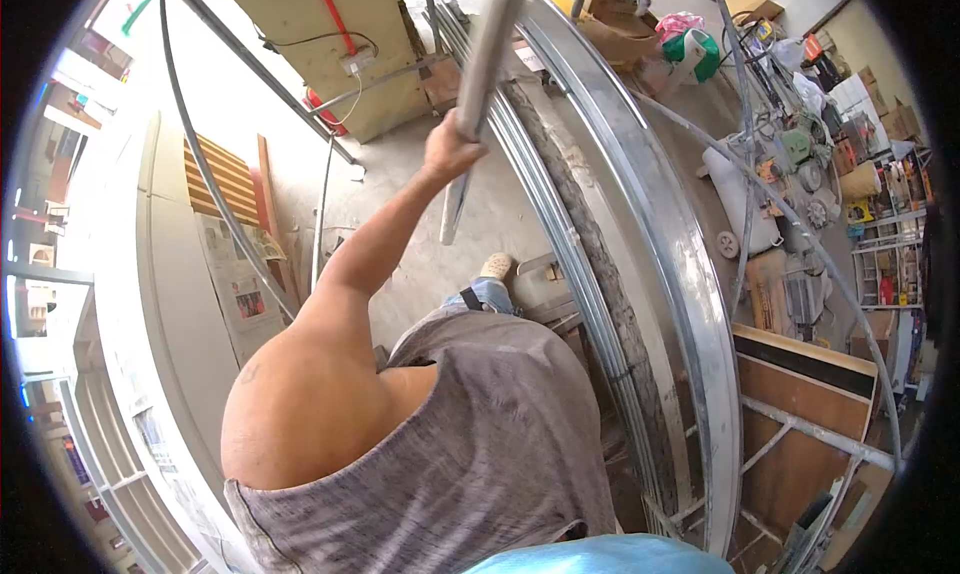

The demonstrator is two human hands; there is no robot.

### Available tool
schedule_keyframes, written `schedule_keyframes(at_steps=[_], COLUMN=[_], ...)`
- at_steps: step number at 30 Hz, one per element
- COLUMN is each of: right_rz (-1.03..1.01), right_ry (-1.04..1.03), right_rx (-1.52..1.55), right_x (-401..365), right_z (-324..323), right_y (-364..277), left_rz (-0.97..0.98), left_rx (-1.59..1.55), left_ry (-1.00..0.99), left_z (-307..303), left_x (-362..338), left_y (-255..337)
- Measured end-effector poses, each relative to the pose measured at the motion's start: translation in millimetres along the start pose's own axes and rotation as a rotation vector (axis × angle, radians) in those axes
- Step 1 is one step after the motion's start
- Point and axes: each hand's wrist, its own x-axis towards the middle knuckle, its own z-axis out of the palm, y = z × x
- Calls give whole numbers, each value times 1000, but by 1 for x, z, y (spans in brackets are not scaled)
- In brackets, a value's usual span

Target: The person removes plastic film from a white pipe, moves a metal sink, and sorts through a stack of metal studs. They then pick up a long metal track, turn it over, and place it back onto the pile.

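Note:
My left hand (453,152) is closed around a long grey pole (490,54), held up in front of me at a slant. The pole's upper end leaves the top of the view and is blurred; its lower end hangs over the concrete floor. My left arm is stretched forward past my grey sleeveless shirt (490,424). Below the pole's lower end shows one light-coloured shoe (497,265) on the floor. My right hand is out of sight.
Long metal studs (550,189) and a wide metal channel (655,204) run along my right on a scaffold. Bracing tubes (790,214) cross beyond them. Tools and a white cylinder (735,199) crowd the far right. A cable (185,124) hangs at left beside a white panel (165,304).

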Motion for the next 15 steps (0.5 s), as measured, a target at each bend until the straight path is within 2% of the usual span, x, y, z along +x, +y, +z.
schedule_keyframes(at_steps=[2,3,4,6,7,9,14,15], right_rz=[-100,-139,-180,-236,-257,-293,-297,-298], right_ry=[-96,-159,-225,-369,-446,-598,-949,-1010], right_rx=[141,207,255,333,362,384,283,243], right_x=[-46,-69,-94,-144,-170,-219,-323,-337], right_z=[4,5,6,6,7,7,6,5], right_y=[-57,-86,-115,-171,-196,-241,-324,-333], left_rz=[-51,-116,-241,-328,-339,-506,-594,-619], left_rx=[34,-1,17,-112,-112,-61,-58,-47], left_ry=[119,160,164,300,293,365,304,222], left_z=[-10,-8,-14,-8,-8,-9,32,44], left_x=[18,33,42,72,87,117,215,235], left_y=[-49,-87,-100,-155,-163,-180,-257,-275])
